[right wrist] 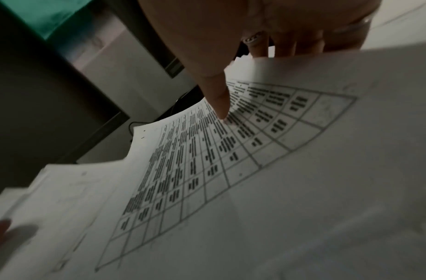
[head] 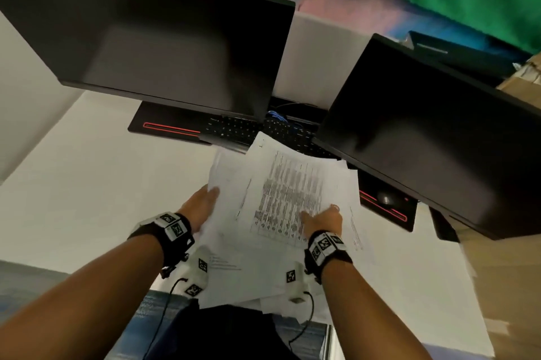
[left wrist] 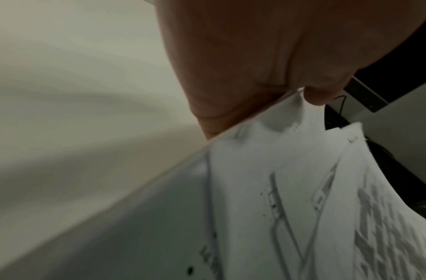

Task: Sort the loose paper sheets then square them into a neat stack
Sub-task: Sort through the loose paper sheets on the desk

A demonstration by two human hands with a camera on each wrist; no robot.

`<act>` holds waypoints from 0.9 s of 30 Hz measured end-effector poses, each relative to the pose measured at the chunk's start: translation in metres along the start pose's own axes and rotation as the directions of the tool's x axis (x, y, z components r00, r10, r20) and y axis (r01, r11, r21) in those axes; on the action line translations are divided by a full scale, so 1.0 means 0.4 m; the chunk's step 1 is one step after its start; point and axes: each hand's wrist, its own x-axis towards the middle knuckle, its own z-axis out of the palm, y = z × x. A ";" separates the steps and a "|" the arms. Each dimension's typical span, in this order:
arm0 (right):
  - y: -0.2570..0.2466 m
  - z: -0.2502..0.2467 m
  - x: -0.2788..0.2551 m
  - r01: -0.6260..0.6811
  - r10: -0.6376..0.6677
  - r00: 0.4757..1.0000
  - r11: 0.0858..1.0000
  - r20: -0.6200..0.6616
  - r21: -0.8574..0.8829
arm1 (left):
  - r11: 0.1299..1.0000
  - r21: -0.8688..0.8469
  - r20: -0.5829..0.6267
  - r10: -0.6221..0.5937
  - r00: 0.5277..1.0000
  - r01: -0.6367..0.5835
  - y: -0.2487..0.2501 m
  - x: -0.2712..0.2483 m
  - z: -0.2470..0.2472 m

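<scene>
A loose fan of white paper sheets (head: 234, 242) is held up over the white desk (head: 87, 184), its corners out of line. The top sheet (head: 289, 192) carries a printed table. My left hand (head: 209, 198) grips the fan's left edge, thumb on top and fingers hidden beneath; the left wrist view shows the thumb (left wrist: 317, 94) pressing on the paper sheets (left wrist: 279, 189). My right hand (head: 319, 216) grips the right side. In the right wrist view its thumb (right wrist: 221, 106) lies on the table sheet (right wrist: 231, 161), with its fingers (right wrist: 291, 47) behind the far edge.
Two dark monitors (head: 175, 46) (head: 433, 137) hang over the desk's back. Under them lie a black keyboard (head: 234, 128), a red-striped desk mat (head: 169, 128) and a mouse (head: 386, 198). Cardboard (head: 524, 87) sits at the far right. Bare desk spreads to the left.
</scene>
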 end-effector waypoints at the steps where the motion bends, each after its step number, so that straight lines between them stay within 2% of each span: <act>1: -0.014 0.011 0.000 0.010 -0.010 1.000 1.000 -0.003 -0.001 | 0.999 0.034 0.012 0.002 1.000 -0.003 0.005 0.002 0.009; 4: -0.047 0.014 0.000 -0.006 0.002 0.998 0.998 0.059 0.058 | 0.998 0.059 -0.008 -0.021 1.000 0.021 0.033 -0.012 0.031; 8: -0.052 -0.024 -0.001 -0.039 0.020 0.981 0.995 0.191 0.097 | 0.999 -0.017 -0.028 -0.051 0.998 0.050 0.015 0.003 0.012; 10: -0.041 -0.056 0.003 0.018 -0.026 0.985 0.999 0.171 0.047 | 0.995 -0.087 -0.039 -0.062 0.997 0.058 -0.029 0.043 -0.020; 13: -0.020 -0.102 0.016 0.130 -0.122 0.985 0.990 0.125 -0.059 | 0.994 -0.085 -0.046 -0.072 0.996 0.068 -0.059 0.074 -0.055; 14: -0.020 -0.103 0.013 0.173 -0.162 0.978 0.982 0.131 -0.077 | 0.996 -0.071 -0.054 -0.055 0.997 0.052 -0.046 0.061 -0.053; 16: -0.030 -0.069 -0.011 0.228 -0.213 0.953 0.972 0.218 -0.048 | 1.000 0.011 -0.041 0.018 0.999 -0.017 -0.001 0.018 -0.019; 18: -0.038 -0.009 -0.037 0.267 -0.251 0.913 0.964 0.323 -0.005 | 0.977 0.187 -0.056 0.111 0.992 -0.099 0.029 -0.018 0.018; 19: -0.037 0.014 -0.041 0.271 -0.254 0.915 0.963 0.314 -0.010 | 0.954 0.274 -0.089 0.149 0.985 -0.119 0.034 -0.027 0.030; 20: -0.027 0.026 -0.030 0.272 -0.254 0.934 0.961 0.253 -0.040 | 0.941 0.317 -0.130 0.166 0.977 -0.118 0.034 -0.034 0.027; 22: 0.008 -0.009 -0.007 0.170 -0.160 0.985 0.961 0.063 -0.217 | 0.949 0.306 -0.200 0.147 0.969 -0.081 0.026 -0.042 -0.012; 23: 0.033 -0.036 0.006 0.098 -0.104 0.995 0.950 -0.004 -0.296 | 0.961 0.272 -0.230 0.121 0.966 -0.056 0.020 -0.046 -0.043; 25: 0.081 -0.070 0.020 0.039 -0.057 0.998 0.928 -0.037 -0.371 | 0.973 0.227 -0.265 0.093 0.960 -0.032 0.010 -0.059 -0.104; 27: 0.103 -0.063 0.023 0.063 -0.079 0.997 0.906 -0.022 -0.418 | 0.966 0.255 -0.262 0.098 0.960 -0.029 0.001 -0.069 -0.144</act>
